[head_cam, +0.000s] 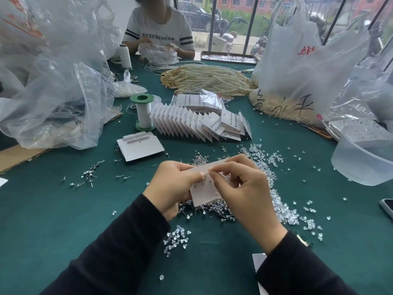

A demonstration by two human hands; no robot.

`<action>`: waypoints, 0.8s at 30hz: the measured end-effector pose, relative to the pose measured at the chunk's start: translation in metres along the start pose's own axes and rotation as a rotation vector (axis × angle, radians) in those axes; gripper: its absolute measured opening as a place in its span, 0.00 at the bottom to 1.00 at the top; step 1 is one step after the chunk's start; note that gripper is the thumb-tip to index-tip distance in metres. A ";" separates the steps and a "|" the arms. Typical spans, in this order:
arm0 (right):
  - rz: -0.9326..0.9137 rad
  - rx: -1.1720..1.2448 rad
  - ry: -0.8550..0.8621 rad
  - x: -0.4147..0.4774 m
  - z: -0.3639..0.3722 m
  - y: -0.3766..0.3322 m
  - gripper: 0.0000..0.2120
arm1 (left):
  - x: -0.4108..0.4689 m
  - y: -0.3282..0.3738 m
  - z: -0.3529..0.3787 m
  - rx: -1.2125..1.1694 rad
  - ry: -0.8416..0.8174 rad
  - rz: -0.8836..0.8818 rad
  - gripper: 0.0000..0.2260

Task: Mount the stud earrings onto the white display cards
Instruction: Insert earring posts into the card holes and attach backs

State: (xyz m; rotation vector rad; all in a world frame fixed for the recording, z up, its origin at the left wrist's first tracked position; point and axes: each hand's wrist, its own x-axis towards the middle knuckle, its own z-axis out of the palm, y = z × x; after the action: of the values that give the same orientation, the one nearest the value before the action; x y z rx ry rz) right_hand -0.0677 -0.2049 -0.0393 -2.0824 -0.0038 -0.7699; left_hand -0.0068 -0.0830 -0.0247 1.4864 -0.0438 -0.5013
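My left hand (172, 186) grips a white display card (205, 192) by its left side, thumb on its face, holding it above the green table. Thumb and forefinger of my right hand (238, 184) pinch something tiny at the card's upper middle; I cannot tell whether it is a stud. The right hand's other fingers curl behind the card. A few small studs show on the card's face. Loose stud earrings (204, 207) lie heaped under the card, and more studs (89, 174) are scattered to the left. Clear plastic backs (282, 209) are strewn on the right.
A stack of blank cards (141, 146) lies behind left, a fanned row of filled cards (191, 124) behind it. A green thread spool (143, 112), pearl strands (208, 78), plastic bags (297, 67), a clear tub (361, 158) and a phone (388, 207) surround me. Another person (159, 28) sits opposite.
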 end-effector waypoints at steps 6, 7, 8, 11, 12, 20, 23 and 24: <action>-0.035 -0.083 0.019 -0.001 0.003 0.002 0.04 | 0.000 0.000 0.000 -0.013 -0.007 -0.024 0.06; -0.040 -0.091 0.028 -0.001 0.003 0.003 0.04 | 0.000 0.000 0.000 -0.013 -0.008 -0.032 0.06; -0.043 -0.094 0.033 -0.002 0.004 0.003 0.05 | 0.000 -0.001 0.001 -0.011 -0.008 -0.040 0.05; -0.021 -0.083 0.012 -0.002 0.006 0.005 0.05 | 0.002 -0.001 0.000 0.004 -0.006 -0.065 0.03; -0.008 -0.077 0.001 -0.003 0.007 0.006 0.05 | 0.002 -0.001 0.000 0.002 -0.011 -0.077 0.05; 0.028 -0.065 -0.053 0.001 0.004 0.009 0.02 | 0.001 -0.003 0.004 -0.037 -0.038 -0.143 0.08; -0.008 -0.101 -0.041 0.001 0.002 0.009 0.02 | 0.001 -0.003 0.004 -0.017 -0.015 -0.110 0.04; -0.007 -0.097 -0.048 0.001 0.002 0.008 0.04 | 0.001 -0.003 0.004 -0.010 -0.007 -0.101 0.03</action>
State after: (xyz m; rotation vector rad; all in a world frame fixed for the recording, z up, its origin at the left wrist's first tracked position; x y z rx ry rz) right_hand -0.0637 -0.2089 -0.0457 -2.1935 -0.0002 -0.7370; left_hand -0.0083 -0.0873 -0.0272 1.4827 0.0287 -0.5875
